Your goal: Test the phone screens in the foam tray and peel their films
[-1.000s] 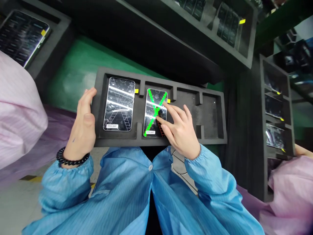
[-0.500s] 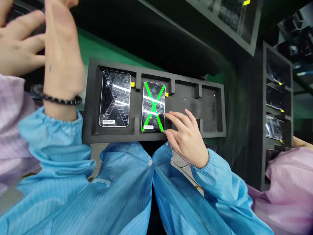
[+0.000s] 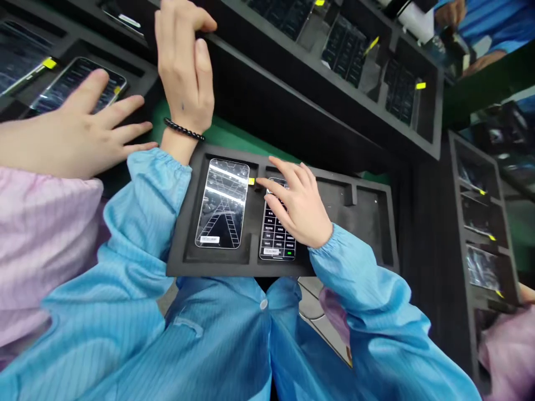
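Observation:
A black foam tray (image 3: 225,269) lies in front of me with two phones in its compartments. The left phone (image 3: 221,214) shows white ladder-like lines on a black screen and has a yellow tab at its side. On the right phone (image 3: 276,236) is a grid menu with a small green button; its upper part is hidden by my fingers. My right hand (image 3: 298,203) hovers over or touches that phone, fingers spread, holding nothing. My left hand (image 3: 184,67), with a black bead bracelet, is raised at the edge of a dark stacked tray, fingers stretched out and apart.
A co-worker's hand (image 3: 100,131) in a pink sleeve is spread beside a phone (image 3: 83,83) at left. A stacked tray (image 3: 432,131) with phones rises behind. Another phone tray (image 3: 501,234) stands at right, near a pink sleeve (image 3: 507,345). A person in blue (image 3: 501,28) is at upper right.
The right phone's screen has gone from a green cross to a grid menu. My right hand has moved up over it. My left hand has shifted right, and the view has tilted.

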Available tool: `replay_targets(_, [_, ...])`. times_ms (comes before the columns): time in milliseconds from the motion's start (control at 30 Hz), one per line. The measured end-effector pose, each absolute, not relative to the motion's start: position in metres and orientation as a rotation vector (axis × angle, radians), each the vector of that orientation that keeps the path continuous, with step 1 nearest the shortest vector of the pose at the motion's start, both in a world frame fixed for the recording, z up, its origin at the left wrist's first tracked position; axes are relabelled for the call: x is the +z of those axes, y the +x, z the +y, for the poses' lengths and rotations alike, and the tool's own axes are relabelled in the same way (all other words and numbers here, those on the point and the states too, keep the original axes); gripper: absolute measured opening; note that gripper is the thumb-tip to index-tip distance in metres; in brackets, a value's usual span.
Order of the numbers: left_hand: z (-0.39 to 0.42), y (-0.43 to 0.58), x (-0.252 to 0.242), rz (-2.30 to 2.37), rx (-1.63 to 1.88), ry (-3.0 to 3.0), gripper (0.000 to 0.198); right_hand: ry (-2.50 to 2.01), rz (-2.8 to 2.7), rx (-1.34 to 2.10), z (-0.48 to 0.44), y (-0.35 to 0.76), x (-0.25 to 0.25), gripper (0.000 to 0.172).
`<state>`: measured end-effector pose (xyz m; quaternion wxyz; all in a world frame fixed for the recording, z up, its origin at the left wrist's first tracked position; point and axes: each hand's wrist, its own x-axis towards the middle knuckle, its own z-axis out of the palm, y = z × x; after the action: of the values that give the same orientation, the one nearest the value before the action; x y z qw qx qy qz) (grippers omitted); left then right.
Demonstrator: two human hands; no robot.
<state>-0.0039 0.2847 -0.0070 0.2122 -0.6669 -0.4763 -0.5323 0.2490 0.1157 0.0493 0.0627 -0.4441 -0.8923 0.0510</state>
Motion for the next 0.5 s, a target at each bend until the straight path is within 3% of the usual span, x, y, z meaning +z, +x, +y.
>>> replay_targets(200, [0.277,-0.003,-0.004,-1.296,-1.701,-2.005,0.030,-1.369,-2.729,0.124,0.139,0.233,0.039,0.042])
replay_targets(500, [0.279,-0.008,-0.004,-1.287,-1.528,-1.985,0.043,-1.257,-2.790,0.100,0.135,0.222,0.037,0.041])
